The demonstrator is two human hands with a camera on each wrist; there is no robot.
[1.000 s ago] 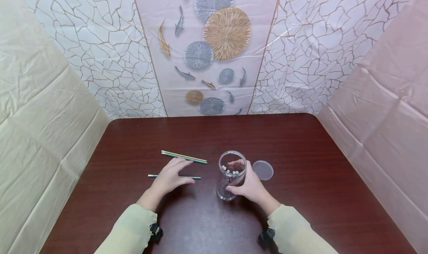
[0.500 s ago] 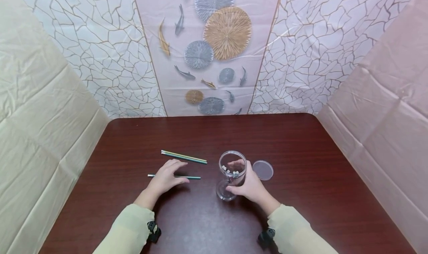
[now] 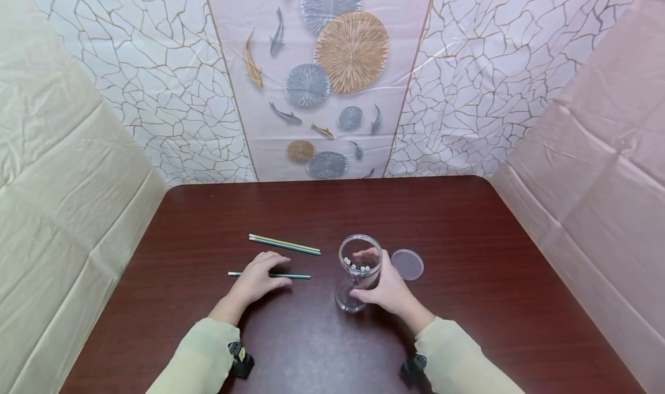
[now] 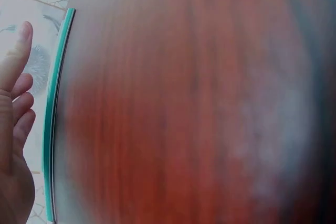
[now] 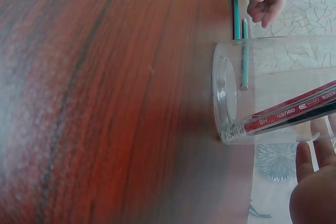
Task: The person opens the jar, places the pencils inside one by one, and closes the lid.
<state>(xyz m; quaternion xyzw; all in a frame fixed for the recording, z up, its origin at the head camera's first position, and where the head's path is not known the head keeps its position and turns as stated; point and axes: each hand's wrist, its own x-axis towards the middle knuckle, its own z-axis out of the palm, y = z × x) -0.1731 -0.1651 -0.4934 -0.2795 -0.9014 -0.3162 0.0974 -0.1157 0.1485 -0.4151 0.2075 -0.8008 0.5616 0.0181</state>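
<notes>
My right hand [image 3: 387, 287] grips a clear jar [image 3: 350, 307] from its right side, fingers and thumb round its wall. The jar stands upright without its lid. Inside it lean several pencils [image 5: 286, 114], some red and marked HB; from above, mainly their pale ends show. My left hand [image 3: 256, 281] is over a single green pencil [image 3: 298, 277] on the table, hiding its middle. Its fingers and thumb are spread and loosely bent, with the palm facing right. In the left wrist view, the green pencil [image 4: 52, 108] lies beside the hand, apart from the fingers.
Two more pencils [image 3: 284, 244], one yellowish and one green, lie side by side beyond my left hand. A round clear lid [image 3: 407, 265] lies flat to the right of the jar. Patterned cloth [image 3: 322, 82] hangs behind the dark red wooden table [image 3: 447, 221].
My left hand has drawn back a little to the left, away from the two far pencils and over the single green one. The right hand and jar stay in place.
</notes>
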